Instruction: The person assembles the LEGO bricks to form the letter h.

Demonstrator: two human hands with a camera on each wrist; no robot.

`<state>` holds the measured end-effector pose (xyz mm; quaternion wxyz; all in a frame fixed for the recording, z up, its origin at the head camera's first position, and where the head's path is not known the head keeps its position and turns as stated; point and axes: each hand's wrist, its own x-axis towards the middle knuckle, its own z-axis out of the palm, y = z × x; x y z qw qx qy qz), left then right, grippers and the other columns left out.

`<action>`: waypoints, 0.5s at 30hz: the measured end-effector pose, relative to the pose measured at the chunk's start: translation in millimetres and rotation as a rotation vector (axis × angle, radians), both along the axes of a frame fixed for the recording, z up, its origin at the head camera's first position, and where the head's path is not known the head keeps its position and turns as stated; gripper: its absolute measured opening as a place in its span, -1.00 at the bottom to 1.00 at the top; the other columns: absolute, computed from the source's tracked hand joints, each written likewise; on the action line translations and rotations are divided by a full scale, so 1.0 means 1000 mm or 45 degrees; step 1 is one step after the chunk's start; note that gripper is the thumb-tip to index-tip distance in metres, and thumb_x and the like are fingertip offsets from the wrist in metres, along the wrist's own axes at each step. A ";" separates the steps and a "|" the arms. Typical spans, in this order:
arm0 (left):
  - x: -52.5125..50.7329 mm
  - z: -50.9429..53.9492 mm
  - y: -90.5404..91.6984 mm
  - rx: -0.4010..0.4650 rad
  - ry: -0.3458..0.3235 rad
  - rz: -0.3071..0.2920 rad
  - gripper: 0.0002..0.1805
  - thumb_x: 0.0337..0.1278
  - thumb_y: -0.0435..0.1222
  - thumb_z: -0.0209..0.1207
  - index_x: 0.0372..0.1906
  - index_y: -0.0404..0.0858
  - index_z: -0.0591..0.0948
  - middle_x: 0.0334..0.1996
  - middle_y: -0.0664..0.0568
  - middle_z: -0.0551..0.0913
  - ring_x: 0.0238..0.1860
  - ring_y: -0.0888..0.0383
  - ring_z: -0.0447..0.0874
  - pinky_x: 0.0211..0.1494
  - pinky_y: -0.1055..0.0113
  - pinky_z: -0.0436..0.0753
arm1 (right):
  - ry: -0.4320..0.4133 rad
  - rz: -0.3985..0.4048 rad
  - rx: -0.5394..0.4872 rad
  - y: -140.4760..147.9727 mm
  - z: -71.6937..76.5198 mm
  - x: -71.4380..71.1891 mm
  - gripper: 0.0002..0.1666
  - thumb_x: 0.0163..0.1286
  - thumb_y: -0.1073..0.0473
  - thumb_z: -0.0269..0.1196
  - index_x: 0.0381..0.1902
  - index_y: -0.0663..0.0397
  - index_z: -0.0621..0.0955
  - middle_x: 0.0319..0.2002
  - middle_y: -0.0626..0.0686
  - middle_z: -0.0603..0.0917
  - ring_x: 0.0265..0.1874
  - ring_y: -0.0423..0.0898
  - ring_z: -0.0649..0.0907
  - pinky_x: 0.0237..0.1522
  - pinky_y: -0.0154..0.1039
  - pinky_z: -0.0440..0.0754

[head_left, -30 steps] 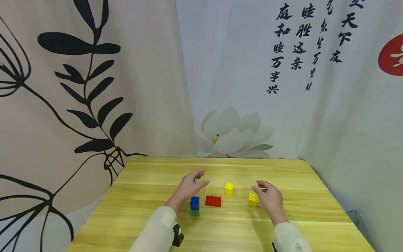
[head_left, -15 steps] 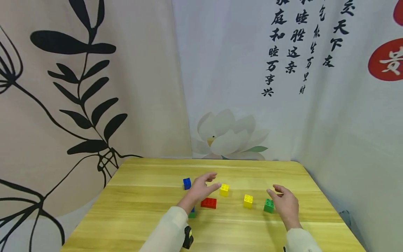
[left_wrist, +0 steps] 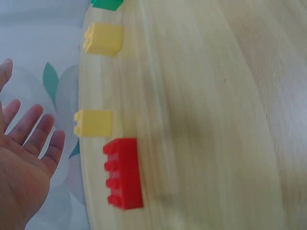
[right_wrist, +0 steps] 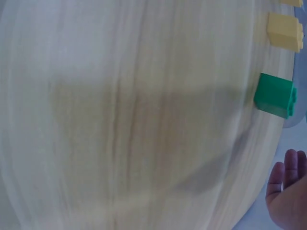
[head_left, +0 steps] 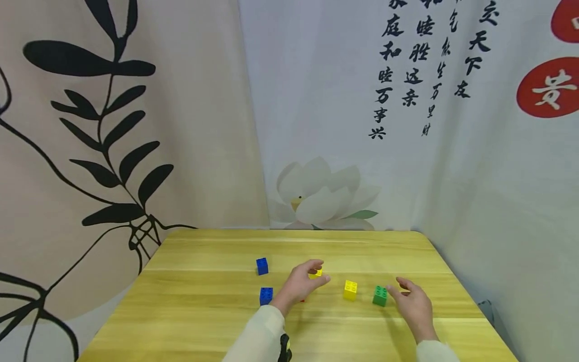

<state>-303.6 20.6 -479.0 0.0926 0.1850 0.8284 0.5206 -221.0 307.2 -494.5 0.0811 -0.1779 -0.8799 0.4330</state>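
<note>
Pale hangings [head_left: 312, 100] bearing dark plant prints and brush characters are closing off the space behind a wood-grained counter [head_left: 181, 322], whose far corners are showing rounded. Six toy blocks are being noted. One blue block [head_left: 262, 266] is standing toward the far edge, left of the others; a second blue block [head_left: 266, 296] is sitting nearer the front, the left sleeve [head_left: 258, 334] masking what lies just below it. One red block [left_wrist: 125, 175] is lying mostly behind the left forearm in the head view, near a yellow block [left_wrist: 97, 123] that is being partly covered by the left hand [head_left: 302, 285]. Another yellow block [head_left: 350, 290] is standing between the hands, and a green block [head_left: 380, 295] is standing closest to the right edge. Where tops are showing, studs are facing up; flat undersides are probably keeping the blocks steady, and the gaps are apparently leaving finger room around most of them. Both hands are holding nothing. The left is hanging palm inward, thumb well away from its loosely bent fingers. The right hand [head_left: 413, 306] is hanging just beside the green block, thumb and fingers parted and relaxed; its wrist view is showing it clear of that block.
</note>
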 end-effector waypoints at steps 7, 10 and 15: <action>0.001 -0.011 0.019 0.036 0.009 -0.057 -0.42 0.24 -0.06 0.31 0.31 -0.15 0.51 0.16 -0.04 0.57 0.16 -0.09 0.50 0.13 0.00 0.57 | -0.048 0.018 -0.067 0.005 -0.015 0.002 -0.11 0.41 -0.24 0.21 0.40 0.33 0.33 0.37 0.39 0.32 0.23 0.34 0.42 0.08 0.19 0.53; 0.002 -0.018 0.028 0.039 0.001 -0.075 -0.44 0.26 -0.08 0.31 0.31 -0.15 0.52 0.16 -0.04 0.57 0.16 -0.08 0.51 0.11 0.01 0.58 | -0.034 0.020 -0.086 0.006 -0.021 0.002 -0.15 0.42 -0.18 0.24 0.39 0.35 0.34 0.35 0.42 0.34 0.21 0.34 0.45 0.07 0.17 0.55; 0.002 -0.031 0.043 0.055 -0.029 -0.080 -0.42 0.23 -0.10 0.33 0.30 -0.21 0.52 0.15 -0.06 0.58 0.15 -0.10 0.51 0.09 0.02 0.60 | -0.035 0.022 -0.144 0.005 -0.028 -0.001 -0.13 0.39 -0.16 0.27 0.40 0.33 0.33 0.35 0.42 0.34 0.21 0.34 0.45 0.09 0.16 0.55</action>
